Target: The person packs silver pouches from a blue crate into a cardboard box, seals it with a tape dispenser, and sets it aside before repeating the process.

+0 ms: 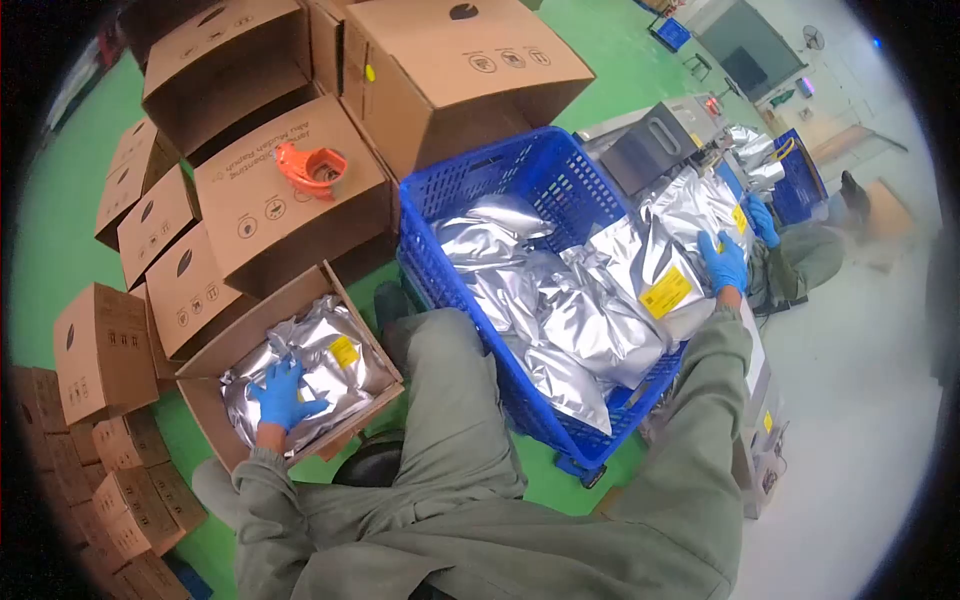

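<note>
My left hand [284,398], in a blue glove, lies with spread fingers on a silver foil bag [318,376] inside an open cardboard box [222,428]. A yellow label marks that bag. Off to the right, my right hand [724,264], also gloved in blue, rests with fingers stretched over a foil bag [690,208] at the machine's end. Just below it, a foil bag with a yellow label [666,292] leans over the rim of a blue plastic crate [484,348]. Several more foil bags [560,310] fill the crate.
Closed cartons [290,190] are stacked at the left, with an orange tape dispenser [312,170] on one. A large carton [465,60] stands behind the crate. A co-worker's gloved hand [763,220] touches the bags beside a metal machine [650,150]. Another blue crate [800,185] stands beyond.
</note>
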Demonstrator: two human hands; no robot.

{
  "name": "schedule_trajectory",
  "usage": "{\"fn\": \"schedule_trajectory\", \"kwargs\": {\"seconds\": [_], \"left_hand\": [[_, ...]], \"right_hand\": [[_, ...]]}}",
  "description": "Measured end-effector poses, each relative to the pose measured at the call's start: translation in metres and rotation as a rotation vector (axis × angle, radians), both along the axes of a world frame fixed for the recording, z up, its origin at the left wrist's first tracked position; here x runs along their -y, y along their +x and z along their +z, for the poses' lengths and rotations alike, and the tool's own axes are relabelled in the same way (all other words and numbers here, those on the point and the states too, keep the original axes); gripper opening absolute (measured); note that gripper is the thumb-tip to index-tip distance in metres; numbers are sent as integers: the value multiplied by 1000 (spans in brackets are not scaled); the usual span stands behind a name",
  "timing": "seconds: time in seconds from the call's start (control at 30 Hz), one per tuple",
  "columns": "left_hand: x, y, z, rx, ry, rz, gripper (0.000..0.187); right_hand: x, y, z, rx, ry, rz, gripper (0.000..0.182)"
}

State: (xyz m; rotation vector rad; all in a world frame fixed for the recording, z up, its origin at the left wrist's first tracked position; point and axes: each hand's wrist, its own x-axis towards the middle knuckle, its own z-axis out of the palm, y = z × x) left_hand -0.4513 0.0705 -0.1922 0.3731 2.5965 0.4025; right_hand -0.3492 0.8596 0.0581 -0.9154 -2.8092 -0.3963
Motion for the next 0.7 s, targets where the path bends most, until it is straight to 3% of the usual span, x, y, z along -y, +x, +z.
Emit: {"fn": "schedule_trajectory", "kwargs": {"seconds": [0.03,0.1,0.17,0.23,0.3,0.37,0.4,0.47,0.5,0.53,0.57,0.6,0.63,0.67,0.7], "left_hand": [[-1,1,2,-12,-12,1,106],[-7,2,9,-16,-21,-5,109],[-18,-2,25,57,-106,48,107],[-22,-2,32,36,-103,35,105],[-22,-3,33,43,-140,22,107],[-24,-5,36,63,-165,14,105],[-13,-3,17,15,-102,10,106],[3,-2,-3,-59,-2,-17,108],[4,-2,1,-61,-6,-17,108],[3,1,10,-38,-48,0,108],[3,3,18,-18,-87,19,108],[3,5,22,-7,-136,-16,110],[1,10,29,-9,-138,-7,110],[-2,17,37,-6,-210,-54,111],[0,25,43,-1,-282,-89,111]], "right_hand": [[46,-9,24,-140,-132,-246,67],[62,0,16,-123,-104,-229,71],[105,16,6,-145,73,-129,65],[155,23,10,-127,-56,-6,58],[186,27,-4,-197,31,378,55],[243,27,18,-59,-251,523,50],[248,27,19,-66,-251,516,50],[254,24,19,-408,-550,566,46],[236,20,22,-435,-560,611,46],[221,13,40,-331,-299,605,47],[189,12,24,-486,-146,495,50],[162,10,25,-458,-56,292,55],[146,13,36,-336,-169,101,61],[119,23,13,-286,47,-51,65],[81,37,-30,-265,-238,-131,67]]}}
